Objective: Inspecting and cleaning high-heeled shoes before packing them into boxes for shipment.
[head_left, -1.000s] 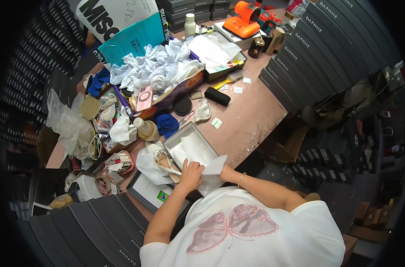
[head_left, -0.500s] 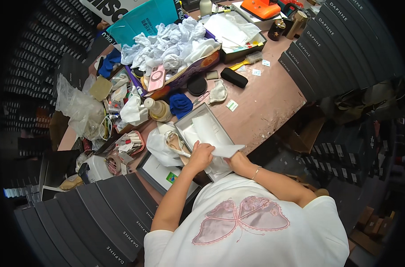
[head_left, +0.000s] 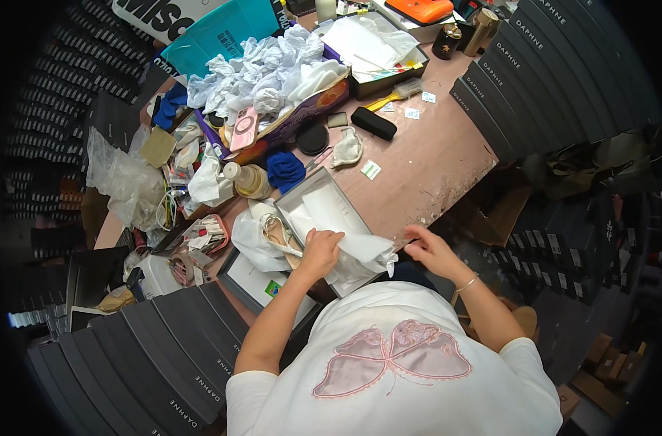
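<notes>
Left hand point(head_left: 321, 247) presses flat, fingers spread, on white tissue paper point(head_left: 360, 251) inside the open grey shoe box point(head_left: 296, 195) on the surface point(head_left: 425, 167). Right hand point(head_left: 427, 245), loosely open, has left the paper since half a second ago and now hovers beside the box. A beige shoe point(head_left: 278, 234) lies in the box's left side.

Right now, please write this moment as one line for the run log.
left hand: pressing white tissue paper in open shoe box | right hand: at box's near corner, empty | table: cluttered

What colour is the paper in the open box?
White tissue paper, under the left hand; the head view shows it.
</notes>
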`<state>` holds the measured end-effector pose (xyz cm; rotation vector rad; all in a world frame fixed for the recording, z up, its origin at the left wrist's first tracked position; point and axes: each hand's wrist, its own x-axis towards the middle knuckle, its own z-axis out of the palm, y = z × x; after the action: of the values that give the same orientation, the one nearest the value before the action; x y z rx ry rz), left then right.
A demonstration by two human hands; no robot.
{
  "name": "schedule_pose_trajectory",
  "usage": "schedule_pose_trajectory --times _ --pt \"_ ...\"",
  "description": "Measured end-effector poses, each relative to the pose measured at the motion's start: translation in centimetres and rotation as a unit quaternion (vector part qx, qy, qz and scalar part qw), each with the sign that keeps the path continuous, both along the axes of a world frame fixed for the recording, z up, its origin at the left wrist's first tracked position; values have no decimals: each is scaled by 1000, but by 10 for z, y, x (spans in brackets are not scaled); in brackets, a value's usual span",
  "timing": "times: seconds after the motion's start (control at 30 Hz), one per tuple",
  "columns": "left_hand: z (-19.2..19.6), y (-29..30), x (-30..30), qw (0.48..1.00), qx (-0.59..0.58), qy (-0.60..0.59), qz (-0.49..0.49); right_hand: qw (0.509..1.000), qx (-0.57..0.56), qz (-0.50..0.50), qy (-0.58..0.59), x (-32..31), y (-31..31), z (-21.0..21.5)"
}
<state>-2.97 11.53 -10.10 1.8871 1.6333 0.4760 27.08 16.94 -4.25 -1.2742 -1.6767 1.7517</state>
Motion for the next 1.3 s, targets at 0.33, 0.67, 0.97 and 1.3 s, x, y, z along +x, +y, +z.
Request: schedule_pose_trajectory --times 0.33,0.67,0.97,1.3 --pt "41 -15 4 979 94 -79 162 952 126 279 -21 -64 -35 -11" --pt "37 -13 46 967 -20 144 -210 951 101 290 -33 -58 -33 -2" --pt "48 -39 36 943 -44 202 -260 965 230 81 -97 -46 -7 0" --pt "52 -51 33 947 -80 221 -219 534 606 438 -394 -109 -25 -75"
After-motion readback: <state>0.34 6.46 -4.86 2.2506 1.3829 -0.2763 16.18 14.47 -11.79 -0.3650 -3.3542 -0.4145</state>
